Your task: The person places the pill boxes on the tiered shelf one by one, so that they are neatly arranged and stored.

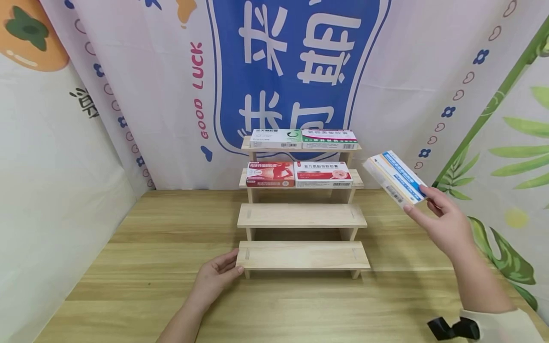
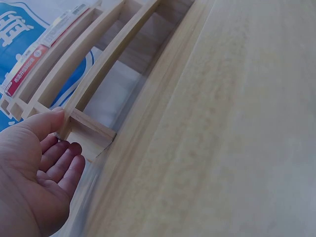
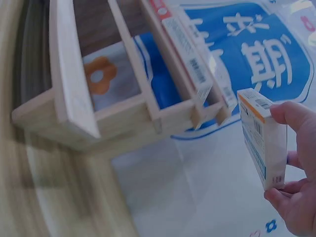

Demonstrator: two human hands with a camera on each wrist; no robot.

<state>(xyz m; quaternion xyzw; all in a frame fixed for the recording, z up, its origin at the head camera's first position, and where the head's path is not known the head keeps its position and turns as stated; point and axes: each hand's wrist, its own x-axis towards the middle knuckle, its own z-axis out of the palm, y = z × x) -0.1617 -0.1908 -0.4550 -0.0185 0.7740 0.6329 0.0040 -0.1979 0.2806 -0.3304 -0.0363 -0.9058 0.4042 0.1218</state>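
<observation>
A stepped wooden display stand (image 1: 302, 255) with several tiers stands on the table. My left hand (image 1: 216, 278) pinches the left end of its lowest step; in the left wrist view the thumb (image 2: 47, 121) lies on the step's corner and the other fingers curl below. To the right of the stand, my right hand (image 1: 450, 224) holds a white, blue and orange medicine box (image 1: 399, 177) in the air, tilted, between thumb and fingers. The right wrist view shows this medicine box (image 3: 261, 138) gripped at its end, apart from the stand.
On the top step sit a white-green medicine box (image 1: 276, 138) and a white-magenta one (image 1: 329, 138). Below them, a red box (image 1: 270, 174) and a white-red box (image 1: 323, 174) share a step. A printed cloth (image 1: 167, 105) hangs behind the wooden table (image 1: 171, 224).
</observation>
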